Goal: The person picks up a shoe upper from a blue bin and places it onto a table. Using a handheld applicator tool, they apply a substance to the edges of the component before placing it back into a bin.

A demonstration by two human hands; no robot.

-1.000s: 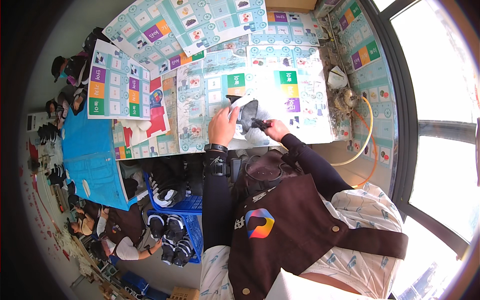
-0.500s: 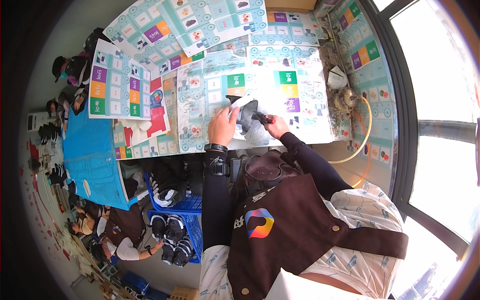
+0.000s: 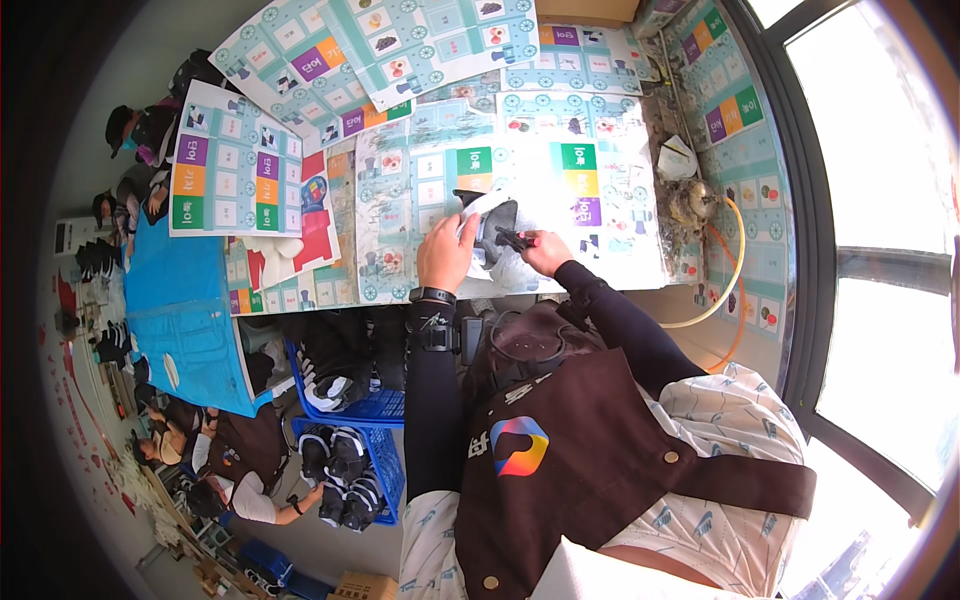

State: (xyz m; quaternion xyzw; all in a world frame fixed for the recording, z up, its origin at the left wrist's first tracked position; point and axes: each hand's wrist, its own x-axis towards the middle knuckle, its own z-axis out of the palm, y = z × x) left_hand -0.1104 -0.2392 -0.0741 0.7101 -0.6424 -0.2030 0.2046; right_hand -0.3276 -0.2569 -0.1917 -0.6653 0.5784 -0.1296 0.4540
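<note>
1. Head view: since the frame half a second ago, the right hand (image 3: 546, 254) and its dark-bristled brush (image 3: 512, 239) have shifted slightly left; the left hand (image 3: 445, 254) keeps nearly the same place.
2. The grey-and-white shoe (image 3: 496, 222) is at the near edge of the worktable, between the two hands, over teal-patterned printed sheets (image 3: 622, 180). Glare blurs its lower, whitish part.
3. The left hand's fingers are half curled, holding the shoe by its left edge; how far they reach behind it cannot be told.
4. The right hand's fingers are closed around the brush, a bit of red showing beside them. The bristles overlap the shoe's grey surface; whether they press on it is unclear.
5. Right of the table, a yellow hose (image 3: 741, 262) and an orange hose (image 3: 748, 302) curve downward.
6. At lower left, black-and-white shoes (image 3: 346, 478) sit in a blue crate (image 3: 392, 468), and a co-worker in a brown apron (image 3: 243, 447) reaches a hand to them.
</note>
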